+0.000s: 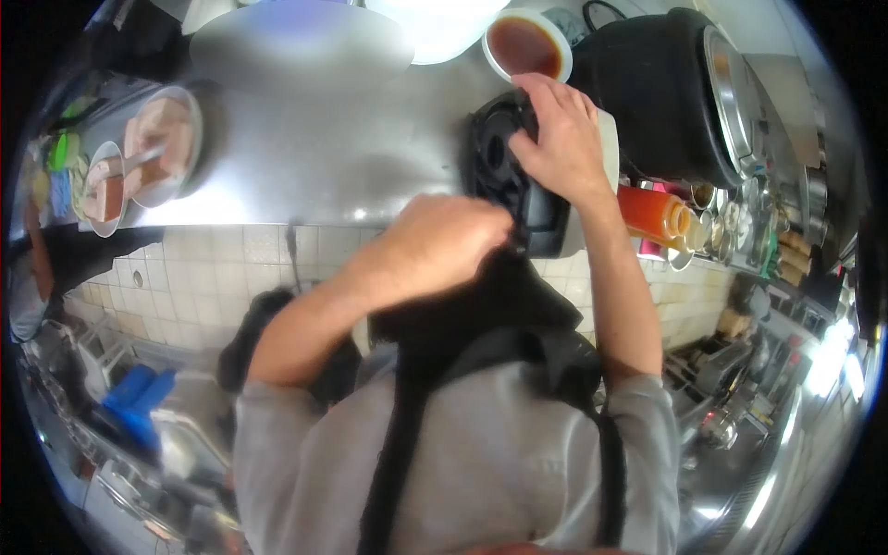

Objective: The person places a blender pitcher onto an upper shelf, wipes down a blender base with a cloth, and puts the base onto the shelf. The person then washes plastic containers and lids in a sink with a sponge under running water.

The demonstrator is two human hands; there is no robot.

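A black plastic device (pixel 504 148) with moulded hollows and a pale side stands at the front edge of the steel counter. My right hand (pixel 564 134) lies over its far right part, fingers curved on its top and thumb apart from them. Beside the device's near left corner, my left hand (pixel 453 231) is closed in a fist; its fingertips are hidden, and I cannot see what they hold. Just beyond my right fingers is a white bowl of reddish-brown liquid (pixel 524 48).
A big black pot (pixel 661 97) with a metal lid stands at the right, near an orange-red bottle (pixel 652 211). Plates with pinkish-brown blocks (pixel 159 139) sit at the left. White round dishes (pixel 439 28) line the back of the counter (pixel 305 148).
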